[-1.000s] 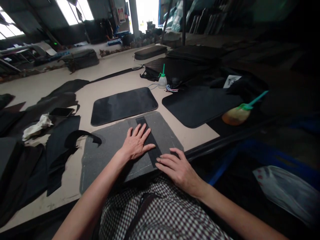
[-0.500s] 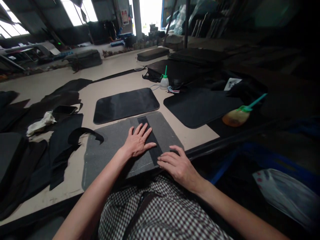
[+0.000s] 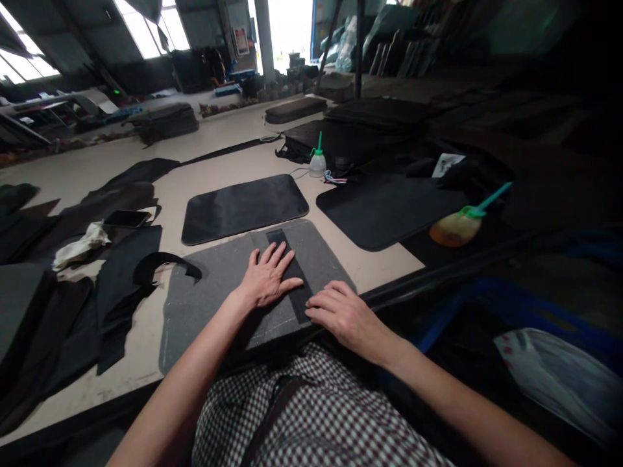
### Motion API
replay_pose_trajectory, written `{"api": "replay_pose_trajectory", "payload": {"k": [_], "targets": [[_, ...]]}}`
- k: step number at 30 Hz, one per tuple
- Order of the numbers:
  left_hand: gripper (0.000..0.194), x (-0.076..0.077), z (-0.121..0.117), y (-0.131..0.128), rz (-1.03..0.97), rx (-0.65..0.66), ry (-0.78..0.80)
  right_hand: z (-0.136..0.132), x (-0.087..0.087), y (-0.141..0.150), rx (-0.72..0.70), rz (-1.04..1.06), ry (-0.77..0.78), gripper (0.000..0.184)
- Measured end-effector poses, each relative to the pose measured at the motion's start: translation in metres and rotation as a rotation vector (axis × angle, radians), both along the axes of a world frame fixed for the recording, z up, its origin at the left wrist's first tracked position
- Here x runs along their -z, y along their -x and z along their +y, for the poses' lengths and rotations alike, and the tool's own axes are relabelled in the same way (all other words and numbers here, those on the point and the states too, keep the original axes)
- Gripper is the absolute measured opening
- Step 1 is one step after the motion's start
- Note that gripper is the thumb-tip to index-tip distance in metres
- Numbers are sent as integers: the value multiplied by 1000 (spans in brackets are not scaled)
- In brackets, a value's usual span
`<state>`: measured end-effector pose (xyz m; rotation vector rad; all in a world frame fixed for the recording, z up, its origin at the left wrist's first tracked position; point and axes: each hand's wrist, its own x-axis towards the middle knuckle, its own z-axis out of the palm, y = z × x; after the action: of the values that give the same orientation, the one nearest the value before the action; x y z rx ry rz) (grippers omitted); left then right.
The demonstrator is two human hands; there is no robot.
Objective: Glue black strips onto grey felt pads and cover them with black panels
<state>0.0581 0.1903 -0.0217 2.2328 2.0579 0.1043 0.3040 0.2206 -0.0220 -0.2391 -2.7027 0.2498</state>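
Left hand spread flat, fingers apart, pressing a black strip on the grey board. Right hand loosely curled, fingertips at strip's near end; pinch unclear. Beyond the right hand, white label, its print illegible.

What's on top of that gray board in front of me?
A black strip lies on the gray board, your left hand pressed flat over part of it. Whatever your palm covers can't be seen.
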Motion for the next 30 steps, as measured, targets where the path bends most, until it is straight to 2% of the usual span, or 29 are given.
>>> {"api": "replay_pose_trajectory", "payload": {"k": [8,13,17,25,30], "targets": [[78,4,1,-1,25,-7,-18,-2,-5,6,-46,19,-89,16],[77,2,0,-2,18,-6,-18,-4,-1,8,-17,49,-35,11],[76,-1,-3,-3,16,17,-22,-7,0,6,-2,76,3,13],[74,-1,-8,-6,24,19,-30,-14,-1,3,6,77,-12,15],[74,-1,-8,-6,41,19,-37,-16,-4,-2,12,46,84,21]]}}
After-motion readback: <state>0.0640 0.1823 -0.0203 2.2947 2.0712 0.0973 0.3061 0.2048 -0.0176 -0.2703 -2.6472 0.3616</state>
